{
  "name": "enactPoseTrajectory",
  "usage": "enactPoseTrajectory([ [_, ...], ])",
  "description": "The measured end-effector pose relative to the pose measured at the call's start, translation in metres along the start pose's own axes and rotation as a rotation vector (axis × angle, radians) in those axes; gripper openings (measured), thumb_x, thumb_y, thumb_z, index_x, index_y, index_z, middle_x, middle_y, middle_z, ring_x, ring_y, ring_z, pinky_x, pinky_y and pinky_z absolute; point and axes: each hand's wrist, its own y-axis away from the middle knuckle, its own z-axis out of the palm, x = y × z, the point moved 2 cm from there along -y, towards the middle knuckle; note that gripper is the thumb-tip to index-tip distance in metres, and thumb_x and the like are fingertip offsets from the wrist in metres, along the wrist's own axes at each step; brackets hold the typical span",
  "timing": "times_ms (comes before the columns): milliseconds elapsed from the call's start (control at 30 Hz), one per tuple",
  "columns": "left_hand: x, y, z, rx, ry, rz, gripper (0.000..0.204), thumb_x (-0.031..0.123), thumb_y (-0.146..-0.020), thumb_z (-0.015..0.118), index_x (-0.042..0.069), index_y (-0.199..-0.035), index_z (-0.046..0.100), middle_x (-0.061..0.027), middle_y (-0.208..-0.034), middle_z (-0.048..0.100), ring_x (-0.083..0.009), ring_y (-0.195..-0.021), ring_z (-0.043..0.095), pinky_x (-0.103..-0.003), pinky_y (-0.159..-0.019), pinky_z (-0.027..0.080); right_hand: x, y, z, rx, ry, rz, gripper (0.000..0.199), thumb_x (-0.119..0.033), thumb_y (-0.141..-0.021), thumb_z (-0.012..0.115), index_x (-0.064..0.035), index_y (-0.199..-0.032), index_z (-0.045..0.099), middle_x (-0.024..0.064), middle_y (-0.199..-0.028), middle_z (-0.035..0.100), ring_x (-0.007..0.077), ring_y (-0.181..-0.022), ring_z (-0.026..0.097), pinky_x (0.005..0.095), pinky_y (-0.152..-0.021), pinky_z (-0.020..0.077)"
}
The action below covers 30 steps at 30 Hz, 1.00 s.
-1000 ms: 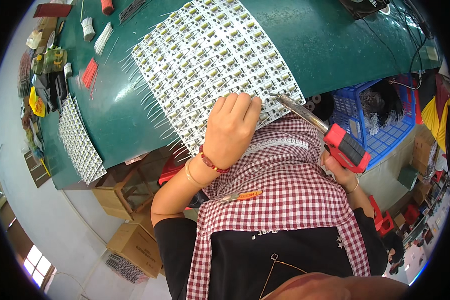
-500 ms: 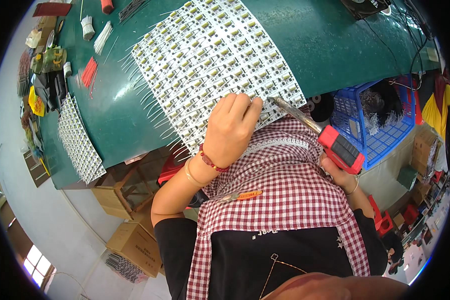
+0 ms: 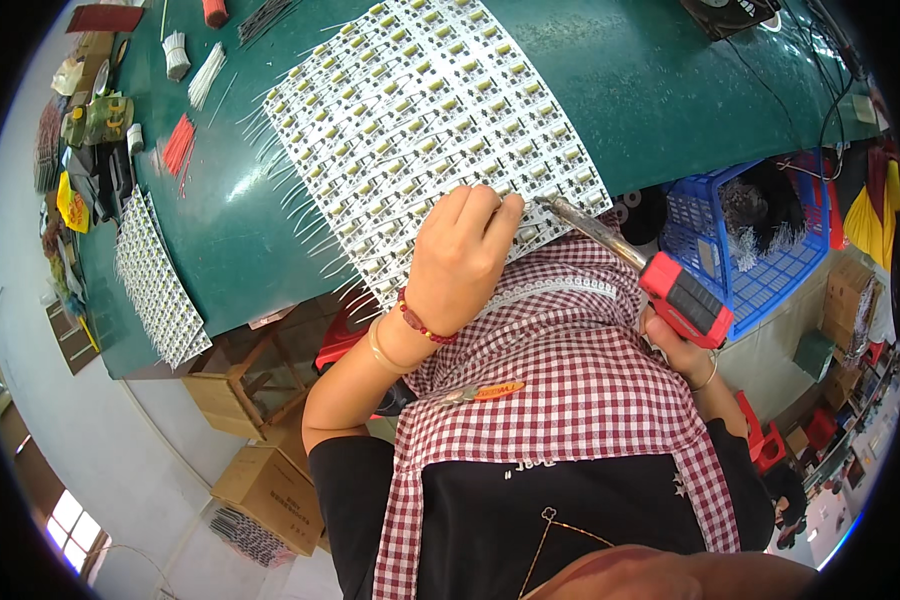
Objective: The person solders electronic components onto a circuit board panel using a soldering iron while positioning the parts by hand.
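the board [image 3: 420, 100] lay on the table [image 3: 670, 110], under the left hand [image 3: 467, 255] and stretching beyond its fingers. those fingers were bunched narrow; whether they pinched anything could not be told. the right hand [image 3: 678, 348] held the iron [image 3: 660, 282] by its handle, fingers mostly hidden, its tip just right of the left fingertips. the board looked light, thin and fairly stiff, best gripped by the edge right of those fingertips; the wires [image 3: 308, 228] to their left seemed soft and easily torn. the iron's shaft was probably hot, its handle the safe hold.
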Motion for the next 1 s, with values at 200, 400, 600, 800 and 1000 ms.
enactPoseTrajectory([
  [200, 0.0, 0.0, 0.001, 0.003, 0.001, -0.002, 0.028, -0.008, -0.069, 0.061, 0.002, -0.095, 0.065, -0.0075, -0.074, 0.047, -0.0224, -0.067, 0.051, -0.034, -0.059, 0.044, 0.0, -0.002, 0.001, -0.008, 0.104, -0.076, 0.025, -0.013, -0.076, 0.074, -0.0004, -0.095, 0.065, 0.0102, -0.089, 0.063, 0.0228, -0.076, 0.062, 0.0323, -0.066, 0.0472],
  [400, 0.001, 0.001, 0.0, 0.007, 0.001, -0.001, 0.028, -0.009, -0.069, 0.061, 0.001, -0.095, 0.065, -0.0075, -0.073, 0.047, -0.0223, -0.067, 0.051, -0.034, -0.058, 0.044, 0.004, 0.004, 0.003, 0.064, -0.09, 0.0, 0.023, -0.011, -0.078, 0.073, -0.0017, -0.098, 0.065, 0.0069, -0.088, 0.062, 0.0186, -0.077, 0.06, 0.0317, -0.066, 0.0462],
  [600, 0.0, 0.0, 0.002, 0.016, 0.007, -0.001, 0.028, -0.01, -0.069, 0.062, 0.001, -0.094, 0.065, -0.0075, -0.073, 0.047, -0.0224, -0.067, 0.051, -0.034, -0.058, 0.044, 0.005, 0.002, 0.0, 0.009, -0.035, -0.006, 0.022, -0.011, -0.078, 0.073, -0.002, -0.096, 0.065, 0.0071, -0.087, 0.061, 0.0195, -0.075, 0.059, 0.0316, -0.066, 0.0462],
  [800, -0.001, 0.004, 0.003, 0.011, 0.001, -0.006, 0.027, -0.009, -0.069, 0.064, 0.0, -0.095, 0.064, -0.0076, -0.074, 0.047, -0.0228, -0.067, 0.051, -0.034, -0.059, 0.044, 0.005, 0.002, -0.001, 0.018, -0.006, 0.0, 0.023, -0.012, -0.077, 0.074, -0.0016, -0.096, 0.065, 0.0073, -0.086, 0.061, 0.0199, -0.074, 0.059, 0.032, -0.065, 0.0462],
  [1000, -0.002, 0.005, 0.004, 0.016, 0.007, 0.002, 0.028, -0.009, -0.069, 0.064, 0.0, -0.095, 0.064, -0.0073, -0.074, 0.046, -0.0228, -0.067, 0.051, -0.035, -0.059, 0.043, 0.004, -0.003, 0.001, -0.004, 0.076, -0.085, 0.026, -0.015, -0.076, 0.075, -0.0013, -0.096, 0.065, 0.0074, -0.085, 0.062, 0.0202, -0.074, 0.06, 0.0323, -0.064, 0.0463],
])
